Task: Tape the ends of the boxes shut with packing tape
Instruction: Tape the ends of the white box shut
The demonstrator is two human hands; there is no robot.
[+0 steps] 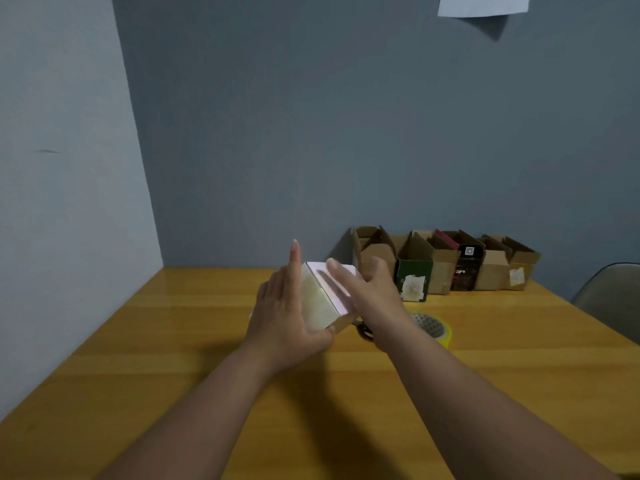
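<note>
A small pale box [320,303] sits tilted between my hands above the wooden table [173,341]. My left hand [285,313] lies flat against its left side, fingers straight and pointing up, thumb under the near corner. My right hand [370,292] presses straight fingers across its pinkish top face. A roll of yellow packing tape [436,329] lies on the table just right of my right wrist. Dark scissor handles [365,332] show partly under my right wrist.
A row of several open cardboard boxes [446,263] stands against the back wall at the right, one green, one black. A grey chair [613,296] stands at the table's right edge. Walls close off the left and back.
</note>
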